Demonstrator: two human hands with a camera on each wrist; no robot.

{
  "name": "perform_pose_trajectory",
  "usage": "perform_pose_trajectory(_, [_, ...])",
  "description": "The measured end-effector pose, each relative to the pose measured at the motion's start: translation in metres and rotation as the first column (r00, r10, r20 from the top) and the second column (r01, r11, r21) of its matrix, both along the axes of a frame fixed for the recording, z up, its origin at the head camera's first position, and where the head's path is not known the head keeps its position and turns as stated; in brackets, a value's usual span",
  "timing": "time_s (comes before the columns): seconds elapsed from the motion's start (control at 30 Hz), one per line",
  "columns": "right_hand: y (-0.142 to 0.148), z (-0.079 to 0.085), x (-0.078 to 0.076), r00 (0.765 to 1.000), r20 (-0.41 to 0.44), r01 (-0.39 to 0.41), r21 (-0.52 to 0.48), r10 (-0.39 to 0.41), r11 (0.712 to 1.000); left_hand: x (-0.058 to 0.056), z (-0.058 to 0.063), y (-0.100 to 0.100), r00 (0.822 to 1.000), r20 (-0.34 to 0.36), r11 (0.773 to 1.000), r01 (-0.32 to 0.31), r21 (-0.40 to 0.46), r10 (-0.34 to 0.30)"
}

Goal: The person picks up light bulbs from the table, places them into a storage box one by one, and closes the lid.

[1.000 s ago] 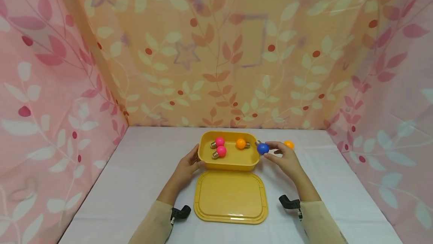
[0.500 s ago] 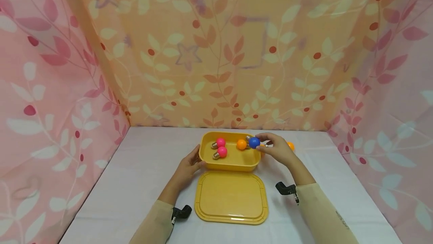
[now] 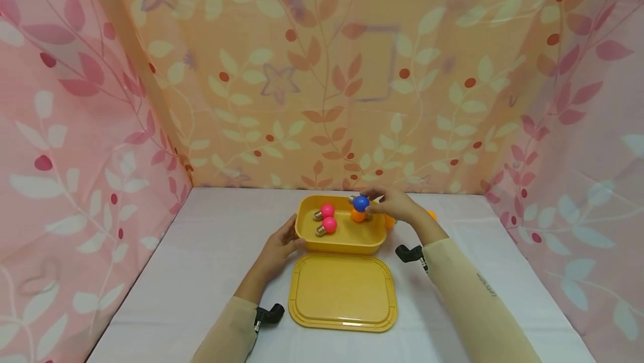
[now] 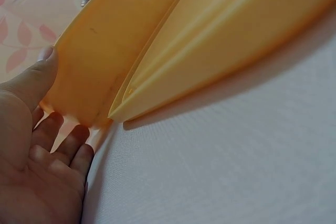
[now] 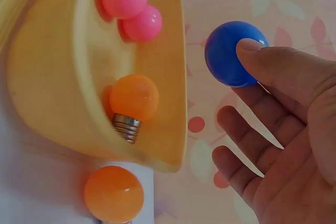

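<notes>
A blue light bulb [image 3: 360, 203] is pinched between the thumb and fingers of my right hand [image 3: 394, 205], above the back right part of a yellow plastic box [image 3: 342, 248]. Inside that box lie two pink bulbs [image 3: 329, 225] and an orange bulb [image 5: 134, 98], partly covered by the blue one in the head view. My left hand [image 3: 274, 248] holds the box's left end, its thumb and fingers against the outer wall. Another orange bulb [image 5: 114, 194] lies on the table just outside the box's right end.
A flat yellow lid [image 3: 343, 293] lies in front of the box on the white table [image 3: 216, 251]. One more orange bulb [image 3: 432, 215] shows behind my right forearm. Patterned cloth walls [image 3: 322, 128] stand behind and at both sides.
My right hand has carried the blue bulb leftward and slightly back, from the box's right rim to over its inside. The left hand and box have stayed put.
</notes>
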State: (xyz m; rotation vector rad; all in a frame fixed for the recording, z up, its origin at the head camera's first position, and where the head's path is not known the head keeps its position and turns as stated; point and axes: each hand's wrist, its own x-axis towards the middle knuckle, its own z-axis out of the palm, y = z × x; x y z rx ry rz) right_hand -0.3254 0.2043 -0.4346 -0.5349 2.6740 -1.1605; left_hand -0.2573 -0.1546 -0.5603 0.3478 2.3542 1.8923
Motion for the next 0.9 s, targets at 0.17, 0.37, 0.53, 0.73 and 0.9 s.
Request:
perform_pose_trajectory(0.17, [-0.013,0.004,-0.016,0.997,-0.007,-0.071,0.051,0.071,0.996,-0.001,-0.002,-0.002,1.0,-0.007,1.0,-0.004,-0.008,0.004])
perform_pose_trajectory(0.37, [-0.027,0.003,-0.03,0.995,-0.002,-0.101,0.098,0.102,0.99,0.0,-0.002,-0.002,1.0,-0.011,1.0,-0.004,0.007,0.004])
perform_pose_trajectory(0.53, [-0.036,-0.001,-0.035,0.988,0.025,-0.153,0.096,0.151,0.984,-0.001,-0.001,-0.001,1.0,-0.01,1.0,0.004,0.01,-0.004])
perform_pose_trajectory(0.73, [-0.043,-0.01,-0.038,0.982,0.023,-0.188,0.148,0.187,0.971,-0.002,-0.002,-0.002,1.0,-0.014,1.0,0.002,0.003,-0.002])
perform_pose_trajectory(0.9, [-0.044,-0.016,-0.04,0.981,0.039,-0.195,0.142,0.191,0.97,-0.003,-0.004,-0.003,1.0,-0.025,1.0,0.01,0.012,-0.009])
